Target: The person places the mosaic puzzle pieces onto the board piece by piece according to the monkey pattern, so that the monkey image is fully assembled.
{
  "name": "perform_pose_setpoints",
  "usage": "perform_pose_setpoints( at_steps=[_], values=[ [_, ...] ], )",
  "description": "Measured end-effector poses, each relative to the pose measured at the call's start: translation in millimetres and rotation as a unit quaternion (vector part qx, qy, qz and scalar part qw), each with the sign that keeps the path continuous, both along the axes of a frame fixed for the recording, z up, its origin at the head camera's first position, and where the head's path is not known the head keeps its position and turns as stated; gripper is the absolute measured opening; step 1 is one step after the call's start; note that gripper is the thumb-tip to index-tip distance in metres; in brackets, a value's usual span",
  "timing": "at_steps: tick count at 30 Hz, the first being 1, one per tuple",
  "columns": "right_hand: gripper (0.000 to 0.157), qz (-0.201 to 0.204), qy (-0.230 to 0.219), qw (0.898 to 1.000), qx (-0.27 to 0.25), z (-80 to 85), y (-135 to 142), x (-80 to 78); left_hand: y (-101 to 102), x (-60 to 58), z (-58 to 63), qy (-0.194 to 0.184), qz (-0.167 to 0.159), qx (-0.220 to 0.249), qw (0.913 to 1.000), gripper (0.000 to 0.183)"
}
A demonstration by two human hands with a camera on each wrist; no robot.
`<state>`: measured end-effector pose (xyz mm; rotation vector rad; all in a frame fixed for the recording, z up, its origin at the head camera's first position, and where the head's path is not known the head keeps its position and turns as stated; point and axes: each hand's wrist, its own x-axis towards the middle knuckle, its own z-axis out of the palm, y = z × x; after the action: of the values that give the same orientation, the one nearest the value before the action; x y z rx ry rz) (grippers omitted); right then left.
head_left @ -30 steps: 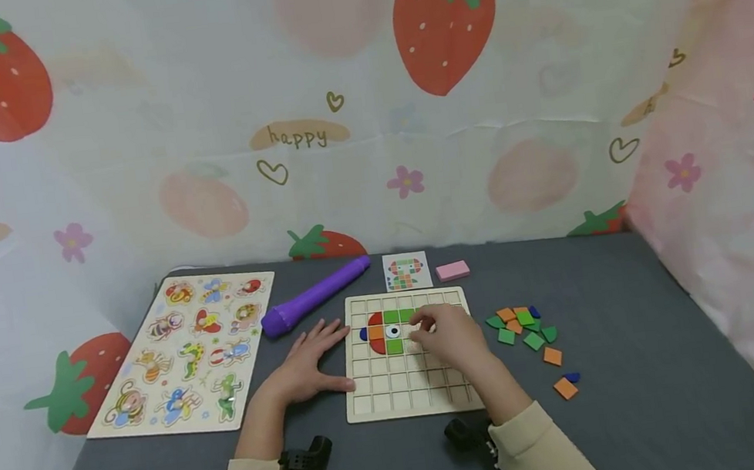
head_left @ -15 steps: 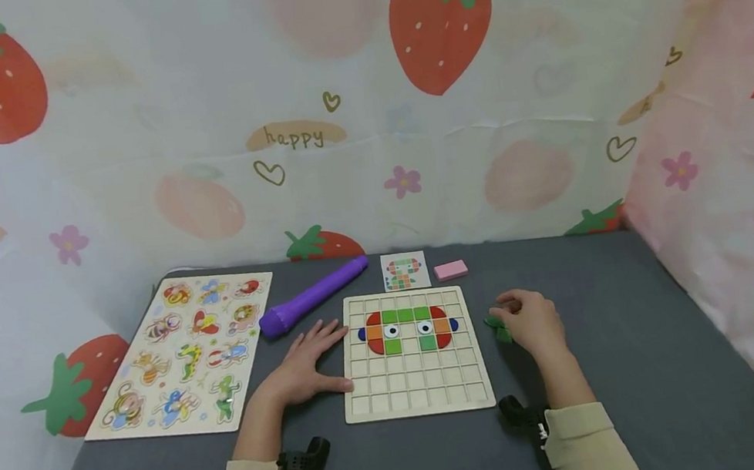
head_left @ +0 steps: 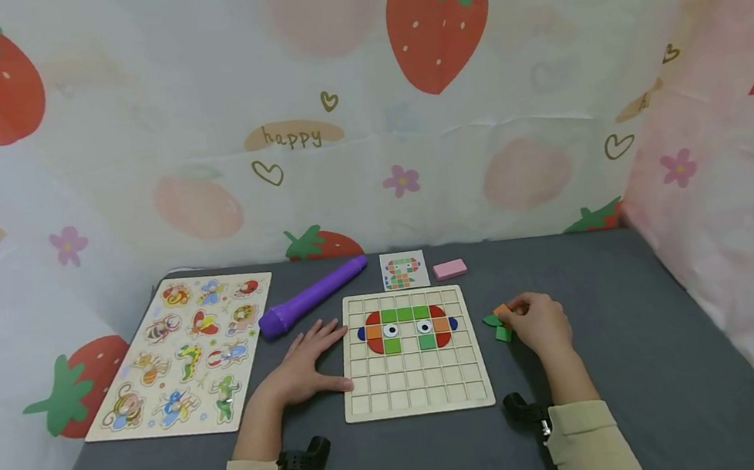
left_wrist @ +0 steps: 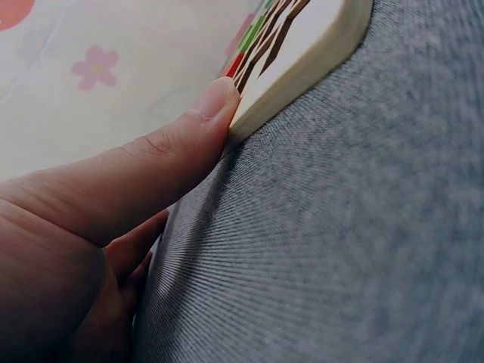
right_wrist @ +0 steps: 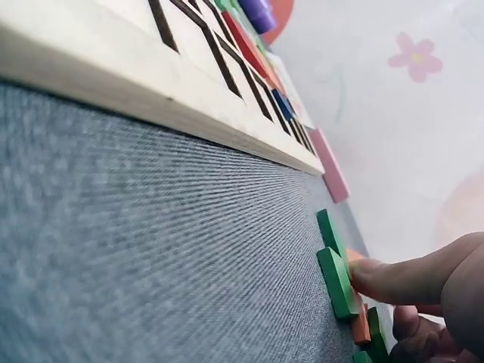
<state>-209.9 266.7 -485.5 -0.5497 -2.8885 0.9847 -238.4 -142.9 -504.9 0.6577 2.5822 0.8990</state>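
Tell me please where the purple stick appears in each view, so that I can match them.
Head: the purple stick lies slanted, left of centre, between the picture board and the small card.
Left wrist: not in this picture.
Right wrist: part of it shows at the top edge, near the middle.
Shared landmark: the grid board, seen in all three.

Grid board between picture board and loose tiles, card behind.
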Motion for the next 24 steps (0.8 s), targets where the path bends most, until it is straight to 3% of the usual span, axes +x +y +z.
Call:
perform_pose_setpoints(
  at_steps=[5,13,19,24],
  values=[
    [0.026,0.011,0.031,0.999,-0.040,1.6,0.0,0.3,-0.1,-0.2,-0.8,0.002,0.000,-0.001,1.0000,0.098],
    [0.030,0.045,0.045,0.994,-0.086,9.6,-13.3,-1.3,-0.9,0.3,-0.7,-0.002,0.002,-0.002,1.0000,0.099],
    [0.026,0.109,0.051,0.984,-0.129,15.2,-35.6,-1.4,-0.6,-0.4,-4.2,0.001,-0.001,0.000,1.0000,0.099],
    [0.024,0.201,0.040,0.963,-0.175,14.9,-59.9,0.2,-0.4,-0.9,-2.7,0.002,-0.002,0.003,1.0000,0.099]
  ],
)
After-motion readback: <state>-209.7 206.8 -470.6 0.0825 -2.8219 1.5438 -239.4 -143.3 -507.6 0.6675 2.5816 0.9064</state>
